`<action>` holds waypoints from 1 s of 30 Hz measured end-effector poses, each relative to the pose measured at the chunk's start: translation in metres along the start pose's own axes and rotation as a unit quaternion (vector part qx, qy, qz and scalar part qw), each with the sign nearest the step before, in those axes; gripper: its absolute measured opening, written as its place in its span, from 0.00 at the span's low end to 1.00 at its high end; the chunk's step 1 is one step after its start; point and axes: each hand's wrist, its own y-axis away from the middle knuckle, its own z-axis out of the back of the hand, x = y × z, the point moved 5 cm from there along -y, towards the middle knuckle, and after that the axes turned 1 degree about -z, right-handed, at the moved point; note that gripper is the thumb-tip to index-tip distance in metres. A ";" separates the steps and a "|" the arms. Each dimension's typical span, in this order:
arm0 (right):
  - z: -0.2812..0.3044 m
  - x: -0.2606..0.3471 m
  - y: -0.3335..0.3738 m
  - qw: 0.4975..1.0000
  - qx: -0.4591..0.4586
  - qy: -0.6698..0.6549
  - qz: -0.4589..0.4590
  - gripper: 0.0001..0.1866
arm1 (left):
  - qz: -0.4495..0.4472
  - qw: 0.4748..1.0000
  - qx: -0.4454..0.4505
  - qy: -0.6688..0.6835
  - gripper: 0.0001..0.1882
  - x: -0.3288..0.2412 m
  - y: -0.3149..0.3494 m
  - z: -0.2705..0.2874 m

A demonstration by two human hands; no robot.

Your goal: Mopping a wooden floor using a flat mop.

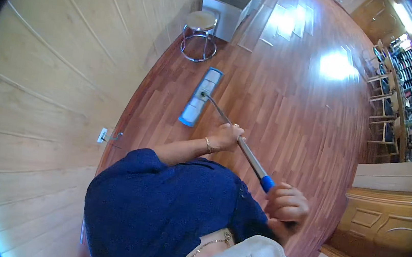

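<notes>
A flat floor mop lies with its long white head (194,108), edged in blue, on the reddish wood floor ahead of me and to the left. From the head's middle a metal pole (251,157) slants back toward my body. My left hand (227,137), with a bracelet at the wrist, is closed around the pole partway down. Near the upper end, just past a blue collar (267,183), my right hand (287,206) is wrapped around the handle. The part of the handle inside each fist is hidden.
A round stool (201,21) with metal legs stands by the left wall, beside a white cabinet (230,3). A wall socket (102,135) with a cable is low on that wall. Chairs (386,106) line a cluttered table at right; a wooden panel (384,228) stands nearer.
</notes>
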 end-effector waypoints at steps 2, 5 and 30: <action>-0.019 -0.011 -0.015 0.999 0.035 0.030 -0.010 0.13 | 0.000 0.999 -0.034 0.019 0.17 0.013 -0.006 -0.002; -0.049 -0.049 -0.031 0.991 0.120 0.057 -0.021 0.15 | 0.024 0.993 -0.091 0.076 0.13 0.071 -0.012 -0.015; -0.105 -0.354 -0.057 0.982 0.088 0.121 -0.118 0.12 | -0.006 0.918 -0.353 0.179 0.06 -0.019 0.090 0.186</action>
